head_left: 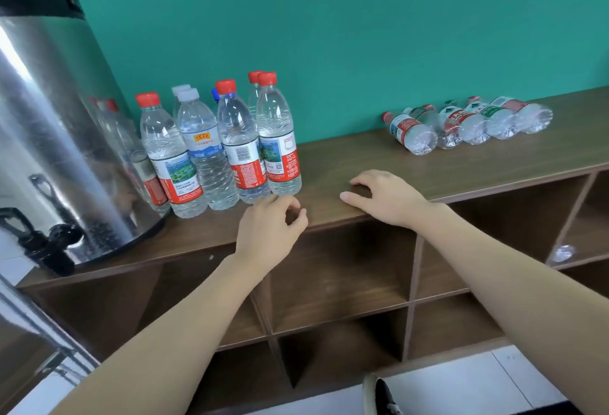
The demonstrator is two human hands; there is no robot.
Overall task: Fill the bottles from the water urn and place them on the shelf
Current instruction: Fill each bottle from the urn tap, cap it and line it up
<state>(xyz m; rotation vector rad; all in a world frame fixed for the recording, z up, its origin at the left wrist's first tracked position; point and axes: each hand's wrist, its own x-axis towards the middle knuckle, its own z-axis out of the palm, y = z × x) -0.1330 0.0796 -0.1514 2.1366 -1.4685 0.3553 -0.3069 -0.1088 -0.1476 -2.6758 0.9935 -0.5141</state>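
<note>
A steel water urn (56, 138) with a black lid stands at the left end of the wooden shelf top (346, 164), its black tap (57, 243) over the front edge. Several capped clear bottles (230, 147) stand upright beside it. Farther right, several bottles (468, 123) lie on their sides in a row. My left hand (268, 228) hovers at the shelf's front edge just below the standing bottles, fingers loosely curled, holding nothing. My right hand (384, 197) rests on the shelf top with fingers bent, holding nothing.
Open cubbies (339, 269) sit under the shelf top; one at the right holds a clear bottle (562, 253). A teal wall (329, 19) backs the shelf. A shoe (382, 396) shows on the white floor below. A metal frame (36, 325) stands at lower left.
</note>
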